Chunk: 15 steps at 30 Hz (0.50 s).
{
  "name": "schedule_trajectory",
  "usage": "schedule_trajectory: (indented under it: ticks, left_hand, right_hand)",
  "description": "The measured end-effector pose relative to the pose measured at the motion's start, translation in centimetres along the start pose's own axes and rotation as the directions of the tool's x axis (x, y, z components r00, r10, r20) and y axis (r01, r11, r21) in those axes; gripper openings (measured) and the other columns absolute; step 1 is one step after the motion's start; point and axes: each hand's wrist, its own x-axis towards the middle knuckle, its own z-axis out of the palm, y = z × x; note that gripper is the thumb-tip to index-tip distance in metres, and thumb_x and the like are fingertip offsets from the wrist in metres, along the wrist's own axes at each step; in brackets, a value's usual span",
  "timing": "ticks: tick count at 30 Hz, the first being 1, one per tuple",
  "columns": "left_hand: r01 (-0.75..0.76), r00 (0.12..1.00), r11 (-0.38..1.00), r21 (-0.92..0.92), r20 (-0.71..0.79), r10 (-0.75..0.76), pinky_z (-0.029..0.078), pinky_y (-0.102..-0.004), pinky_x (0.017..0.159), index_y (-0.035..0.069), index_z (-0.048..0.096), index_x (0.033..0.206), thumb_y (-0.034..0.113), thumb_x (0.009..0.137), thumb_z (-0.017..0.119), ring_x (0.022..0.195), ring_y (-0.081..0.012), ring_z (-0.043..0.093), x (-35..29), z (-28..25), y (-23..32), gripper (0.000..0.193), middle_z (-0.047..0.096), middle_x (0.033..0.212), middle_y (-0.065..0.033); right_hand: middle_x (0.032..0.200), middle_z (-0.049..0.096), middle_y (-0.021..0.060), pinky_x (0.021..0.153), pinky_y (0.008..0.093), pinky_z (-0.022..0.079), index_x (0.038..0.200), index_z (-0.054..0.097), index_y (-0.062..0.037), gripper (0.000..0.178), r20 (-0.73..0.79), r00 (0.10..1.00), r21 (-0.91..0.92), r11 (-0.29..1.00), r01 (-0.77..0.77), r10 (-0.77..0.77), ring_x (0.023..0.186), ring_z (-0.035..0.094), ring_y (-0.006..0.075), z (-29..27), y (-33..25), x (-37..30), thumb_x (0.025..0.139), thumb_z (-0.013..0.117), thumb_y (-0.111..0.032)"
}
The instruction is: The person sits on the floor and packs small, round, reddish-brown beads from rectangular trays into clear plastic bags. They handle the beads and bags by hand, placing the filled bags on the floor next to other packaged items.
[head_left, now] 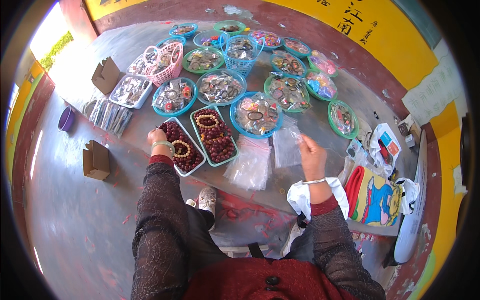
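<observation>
My left hand (157,137), with a pale bangle at the wrist, is closed at the upper left end of a white tray (197,166) of dark red bead bracelets (186,162). Whatever its fingers hold is hidden. A second, green-rimmed tray (226,161) of similar beads (215,137) lies beside it. Over on the right, my right hand (312,153) pinches the edge of a clear plastic bag (288,146). More flat clear bags (250,162) lie between the bead trays and that hand.
Round baskets (221,87) of small bagged goods crowd the table's far side, with a pink handled basket (165,65) among them. Cardboard boxes (96,160) stand at the left, near a purple bowl (66,119). A colourful folded cloth (375,197) and white bags lie at the right.
</observation>
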Motion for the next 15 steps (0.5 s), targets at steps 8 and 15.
schedule_trajectory:
  ticks: [8,15]
  left_hand:
    - [-0.211,0.976,-0.457,-0.864,-0.159,-0.15,0.037,-0.0173,0.057,0.002,0.062,0.094,0.004,0.077,0.051,0.064,-0.0046,0.047,-11.1,-11.9,4.7,0.021,0.057,0.079,0.0006]
    - [-0.233,0.919,-0.507,-0.83,-0.359,0.164,0.039,-0.021,0.074,0.002,0.058,0.1,0.007,0.082,0.05,0.084,-0.0076,0.05,-24.6,-17.6,4.1,0.02,0.057,0.095,-0.002]
  right_hand:
    - [0.114,0.053,0.0095,0.087,0.0352,0.04,0.104,0.056,-0.0105,0.027,0.328,0.723,-0.152,0.721,0.676,-0.609,0.11,0.048,0.0256,10.5,1.8,-5.4,0.08,0.046,-0.013]
    - [0.125,0.044,0.0119,0.098,0.0457,0.025,0.109,0.055,-0.0131,0.033,0.647,0.654,-0.164,0.766,0.621,-0.392,0.124,0.031,0.027,14.2,4.3,-9.7,0.078,0.049,-0.023]
